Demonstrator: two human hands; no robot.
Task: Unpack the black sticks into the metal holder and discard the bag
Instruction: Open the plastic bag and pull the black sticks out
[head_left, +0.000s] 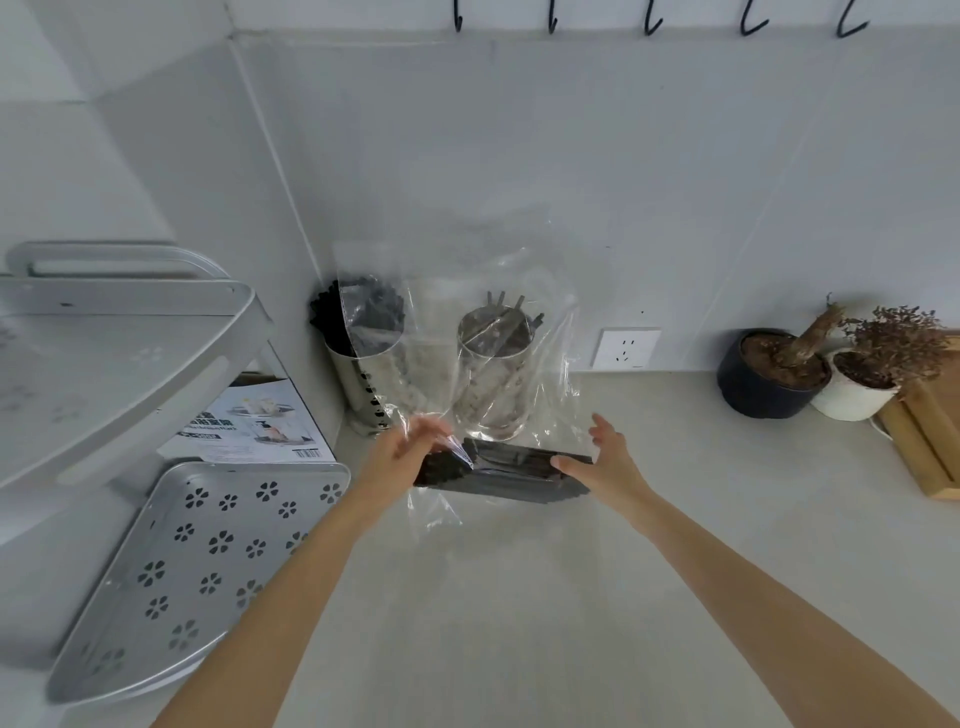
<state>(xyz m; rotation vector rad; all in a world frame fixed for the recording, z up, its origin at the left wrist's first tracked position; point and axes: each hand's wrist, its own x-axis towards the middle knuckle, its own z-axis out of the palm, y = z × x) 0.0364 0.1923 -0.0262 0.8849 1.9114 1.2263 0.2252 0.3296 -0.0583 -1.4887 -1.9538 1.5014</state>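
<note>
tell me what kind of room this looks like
Most likely a home kitchen counter in a corner. Two metal holders with black sticks stand by the tiled wall, a perforated metal rack sits to the left, and hooks hang above a wall socket.

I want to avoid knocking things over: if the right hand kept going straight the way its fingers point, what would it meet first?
Probably the clear plastic bag, then the right-hand metal holder behind it; depth is uncertain.
</note>
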